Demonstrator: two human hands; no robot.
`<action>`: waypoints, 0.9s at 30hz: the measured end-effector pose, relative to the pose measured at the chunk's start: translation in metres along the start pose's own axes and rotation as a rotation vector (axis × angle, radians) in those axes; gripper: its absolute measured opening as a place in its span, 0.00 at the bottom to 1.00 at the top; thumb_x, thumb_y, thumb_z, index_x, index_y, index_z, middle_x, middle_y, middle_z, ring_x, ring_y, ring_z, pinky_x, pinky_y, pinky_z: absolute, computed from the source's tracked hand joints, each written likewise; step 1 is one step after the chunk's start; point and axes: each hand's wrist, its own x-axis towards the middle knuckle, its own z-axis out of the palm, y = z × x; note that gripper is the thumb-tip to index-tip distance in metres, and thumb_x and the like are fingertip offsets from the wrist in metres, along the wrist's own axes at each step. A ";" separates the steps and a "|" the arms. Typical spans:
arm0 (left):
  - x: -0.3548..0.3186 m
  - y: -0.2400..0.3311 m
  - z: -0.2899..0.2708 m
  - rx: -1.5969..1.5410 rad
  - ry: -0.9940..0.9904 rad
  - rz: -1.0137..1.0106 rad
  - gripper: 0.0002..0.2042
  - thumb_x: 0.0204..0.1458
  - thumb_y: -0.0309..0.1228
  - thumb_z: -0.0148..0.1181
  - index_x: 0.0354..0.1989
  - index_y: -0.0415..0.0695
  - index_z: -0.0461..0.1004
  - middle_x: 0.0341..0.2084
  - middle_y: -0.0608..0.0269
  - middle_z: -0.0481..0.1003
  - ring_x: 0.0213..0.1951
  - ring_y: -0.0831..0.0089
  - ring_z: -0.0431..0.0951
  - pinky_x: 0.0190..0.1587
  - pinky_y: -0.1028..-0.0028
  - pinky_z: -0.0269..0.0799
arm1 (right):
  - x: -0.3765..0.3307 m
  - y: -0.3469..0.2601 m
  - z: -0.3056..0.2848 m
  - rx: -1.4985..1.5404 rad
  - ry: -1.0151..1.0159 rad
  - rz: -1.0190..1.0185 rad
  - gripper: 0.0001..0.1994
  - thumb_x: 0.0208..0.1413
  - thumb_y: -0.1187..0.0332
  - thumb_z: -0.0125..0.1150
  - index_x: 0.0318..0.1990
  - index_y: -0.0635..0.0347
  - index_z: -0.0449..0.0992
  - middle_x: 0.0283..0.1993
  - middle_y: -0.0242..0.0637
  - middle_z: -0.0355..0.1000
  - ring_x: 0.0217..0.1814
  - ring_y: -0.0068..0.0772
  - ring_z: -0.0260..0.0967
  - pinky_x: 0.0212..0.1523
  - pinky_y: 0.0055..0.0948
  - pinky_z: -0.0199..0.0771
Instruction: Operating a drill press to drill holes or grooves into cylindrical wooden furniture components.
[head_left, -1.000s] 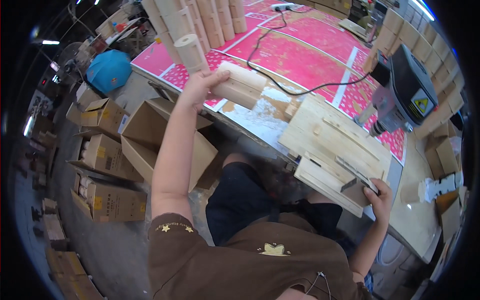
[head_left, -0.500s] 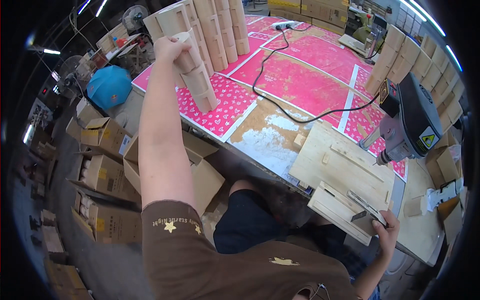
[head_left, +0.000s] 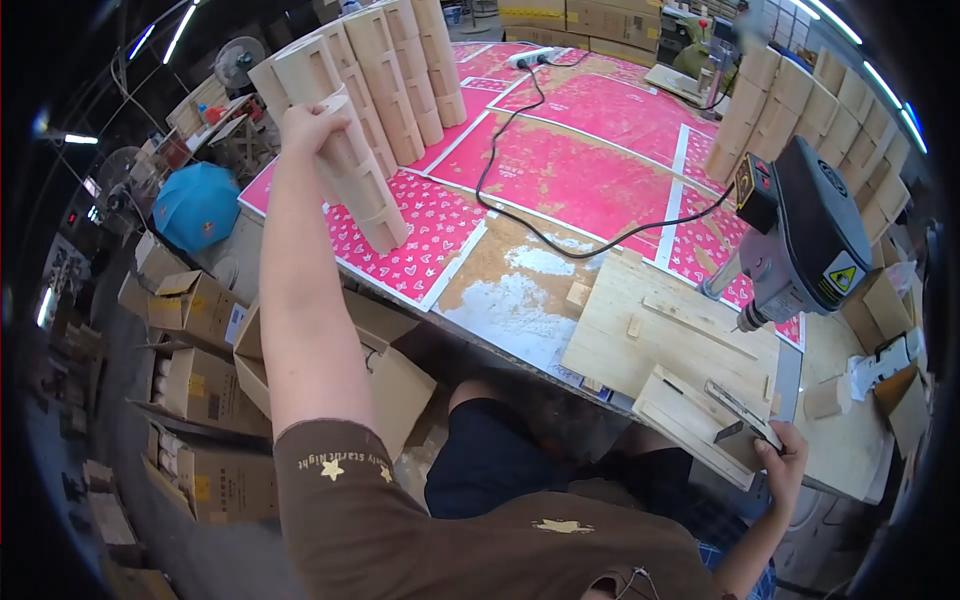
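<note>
Presently, find the wooden block at the top of the front stack, near the left edge of the table's pink covering, just beside taller wooden columns. Note the left hand at its upper end, with fingers curled over the rim in a grasp. Not possible to tell whether lifted or resting on the piece below, because of the covering hand.

Expect, by judgement, light to moderate weight and a stiff body. Assume a dry, bare-wood surface, probably not slippery, though possibly dusty. Treat as sturdy overall, with edges around cut recesses likeliest to chip. Take hold around the curved wall, thumb opposite fingers, or at the upper rim. Avoid sideways pressure, for fear of toppling the narrow stack.

Observe the right hand pinching the near end of the metal bar between thumb and fingers. Locate the bar over the small wooden board, beside the near edge of the broad wooden panel. Judge the bar rigid and smoother than wood; hold by that end. Note the drill beyond, chuck downward, with black cord trailing across the covering.
</note>
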 end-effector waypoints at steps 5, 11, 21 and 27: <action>-0.004 -0.006 0.014 -0.064 0.061 0.141 0.30 0.30 0.44 0.68 0.40 0.33 0.73 0.33 0.49 0.76 0.36 0.65 0.77 0.41 0.72 0.70 | -0.005 0.017 -0.012 0.032 0.075 0.039 0.12 0.39 0.69 0.63 0.30 0.68 0.72 0.22 0.31 0.62 0.26 0.22 0.57 0.28 0.21 0.57; 0.016 -0.015 -0.012 -0.120 0.247 0.176 0.36 0.38 0.52 0.63 0.49 0.34 0.67 0.43 0.49 0.71 0.47 0.63 0.71 0.49 0.72 0.64 | -0.004 0.021 -0.020 -0.040 0.123 0.048 0.10 0.41 0.71 0.62 0.31 0.67 0.72 0.23 0.29 0.64 0.27 0.20 0.58 0.29 0.20 0.58; -0.220 0.172 -0.093 -1.349 -0.493 1.025 0.24 0.55 0.41 0.40 0.49 0.30 0.63 0.48 0.41 0.66 0.53 0.54 0.64 0.61 0.51 0.46 | -0.016 0.022 -0.031 -0.118 0.153 0.043 0.10 0.39 0.72 0.62 0.32 0.67 0.73 0.25 0.33 0.68 0.28 0.23 0.62 0.31 0.22 0.61; -0.409 0.198 -0.119 -1.915 -0.915 0.768 0.11 0.52 0.33 0.44 0.33 0.37 0.68 0.34 0.56 0.71 0.38 0.68 0.69 0.50 0.62 0.52 | -0.014 0.031 -0.034 -0.104 0.206 0.074 0.12 0.37 0.74 0.65 0.32 0.64 0.75 0.26 0.36 0.69 0.29 0.30 0.65 0.32 0.25 0.63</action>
